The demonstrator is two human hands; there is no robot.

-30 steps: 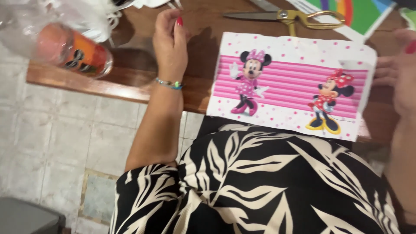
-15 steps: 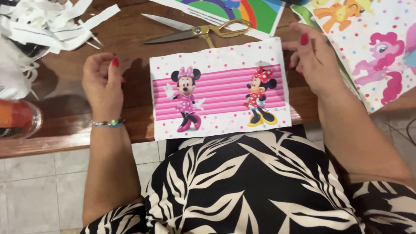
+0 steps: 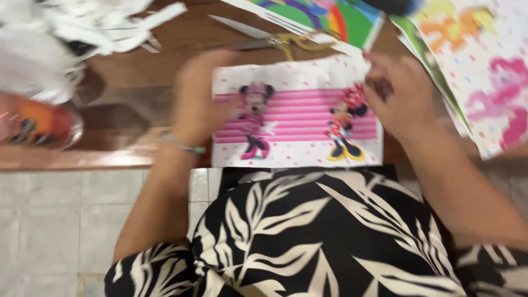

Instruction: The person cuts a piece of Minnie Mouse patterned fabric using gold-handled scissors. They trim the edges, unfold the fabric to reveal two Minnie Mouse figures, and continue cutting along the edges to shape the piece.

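**Both hands on the pink paper sheet**

Frame is blurred; I read what I can. The paper sheet (image 3: 297, 124), pink stripes with two cartoon mice, lies flat at the centre, at the near edge of the table (image 3: 137, 71), its long axis running left to right. My left hand (image 3: 201, 102) rests on its left end, my right hand (image 3: 399, 93) on its upper right corner. Each grip looks loosely curled on the paper; whether either pinches an edge I cannot tell. Scissors (image 3: 275, 39) lie just beyond the sheet's top edge, about midway between the hands. White paper strips (image 3: 82, 27) are piled at upper left, more printed sheets (image 3: 484, 71) at upper right.
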